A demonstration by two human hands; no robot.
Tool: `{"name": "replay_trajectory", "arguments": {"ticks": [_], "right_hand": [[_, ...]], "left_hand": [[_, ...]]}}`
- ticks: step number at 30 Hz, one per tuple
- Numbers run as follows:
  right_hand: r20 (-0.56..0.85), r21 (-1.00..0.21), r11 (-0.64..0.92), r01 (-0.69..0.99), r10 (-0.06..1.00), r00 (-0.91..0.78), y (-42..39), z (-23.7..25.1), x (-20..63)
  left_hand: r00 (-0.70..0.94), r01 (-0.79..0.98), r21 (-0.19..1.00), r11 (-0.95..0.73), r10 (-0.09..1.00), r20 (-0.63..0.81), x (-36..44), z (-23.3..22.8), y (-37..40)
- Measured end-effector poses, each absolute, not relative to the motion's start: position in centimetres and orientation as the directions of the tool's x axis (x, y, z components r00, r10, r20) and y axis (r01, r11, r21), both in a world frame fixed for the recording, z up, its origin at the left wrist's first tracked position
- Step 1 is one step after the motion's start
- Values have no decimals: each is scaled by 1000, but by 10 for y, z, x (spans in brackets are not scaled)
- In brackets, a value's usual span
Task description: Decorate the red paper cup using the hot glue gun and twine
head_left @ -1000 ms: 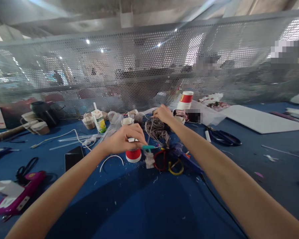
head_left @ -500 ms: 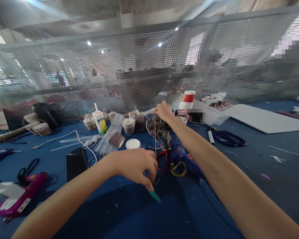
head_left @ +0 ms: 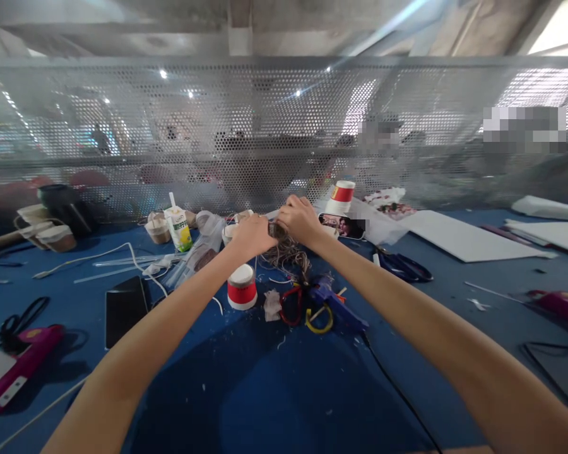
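My left hand [head_left: 254, 235] reaches to the back of the table, its fingers closed at a bundle of grey-brown yarn [head_left: 286, 255]. Right beside it, my right hand [head_left: 299, 219] has its fingers bent and closed on the same yarn. Some fingertips are hidden behind the hands and the strands. The loose part of the bundle hangs down over the blue table. Nearer to me stands a paper cup with a red band [head_left: 242, 289]. Red handle loops [head_left: 291, 307] and a yellow handle loop [head_left: 319, 318] lie just below the yarn.
A blue glue gun [head_left: 343, 306] with a black cord lies right of the loops. Dark-handled scissors [head_left: 404, 265] and a white board [head_left: 473, 236] are farther right. Left are a black phone [head_left: 127, 309], a drink carton [head_left: 178, 228] and a magenta tool [head_left: 23, 366]. A perforated screen [head_left: 265, 145] stands behind.
My left hand has moved up and away from me, from low in front to the yarn beside my right hand. The red-banded cup now shows fully. The view has shifted slightly.
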State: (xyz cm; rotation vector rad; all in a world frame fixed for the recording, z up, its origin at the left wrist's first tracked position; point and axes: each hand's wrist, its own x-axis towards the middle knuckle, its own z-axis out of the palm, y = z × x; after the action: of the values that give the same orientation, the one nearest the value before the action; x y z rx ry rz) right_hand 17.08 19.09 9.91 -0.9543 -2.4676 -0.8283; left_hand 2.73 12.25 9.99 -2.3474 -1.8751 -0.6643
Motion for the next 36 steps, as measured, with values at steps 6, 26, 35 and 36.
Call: {"name": "replay_trajectory", "arguments": {"ticks": [6,26,35,36], "right_hand": [[453,459,630,626,441,-775,179,95,170],[430,202,612,765,647,-630,246,83,186],[347,81,589,804,739,-577,238,84,177],[352,62,580,812,749,-562,233,85,178]], "left_hand": [[155,930,262,-258,921,357,35,103,141],[859,483,331,-811,512,3,26,95,28],[823,563,39,-826,564,64,32,65,27],[813,580,-24,-814,576,84,32,63,25]]}}
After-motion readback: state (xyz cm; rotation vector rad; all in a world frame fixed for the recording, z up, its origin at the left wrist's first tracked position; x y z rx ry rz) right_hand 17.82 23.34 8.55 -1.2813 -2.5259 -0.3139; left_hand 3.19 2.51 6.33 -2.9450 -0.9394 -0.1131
